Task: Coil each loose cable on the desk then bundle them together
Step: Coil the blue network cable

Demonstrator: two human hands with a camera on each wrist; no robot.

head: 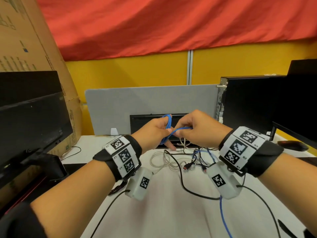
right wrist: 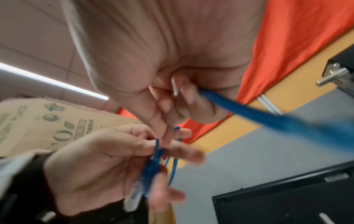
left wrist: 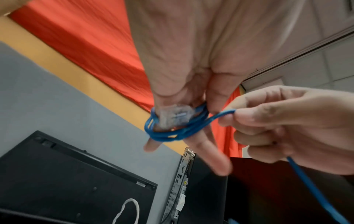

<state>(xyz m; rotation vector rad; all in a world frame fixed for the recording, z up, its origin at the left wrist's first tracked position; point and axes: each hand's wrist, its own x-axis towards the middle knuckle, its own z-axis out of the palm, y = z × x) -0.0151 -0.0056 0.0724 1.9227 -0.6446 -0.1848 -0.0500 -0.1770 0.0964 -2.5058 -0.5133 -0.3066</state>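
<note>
Blue cable (head: 167,127) is being coiled mid-air above the desk (head: 163,203), approx centre of the head view. Several loops are seen wrapped round the fingers (left wrist: 210,153) of the left hand (head: 151,133), w/ the clear plug (left wrist: 172,115) pinned against them by the thumb. The working strand is pinched between thumb and forefinger of the right hand (head: 197,129), other fingers curled in; it's held just beside the coil, on its right side.

Key relation: the short taut run lies roughly horizontal from the coil to the right pinch, while the free tail drops from under the right hand, down past the wrist toward the desk's near edge (head: 224,220). So the slack is fed from the right; the right hand is judged the one to carry the next turn over the left fingers.

Loops look loose, could slip off the fingertips if tension is lost.

White cable (head: 161,160) and black cables (head: 183,184) are left tangled on the desk beneath both hands, uncoiled. Task judged early: first cable only partly wound.
</note>
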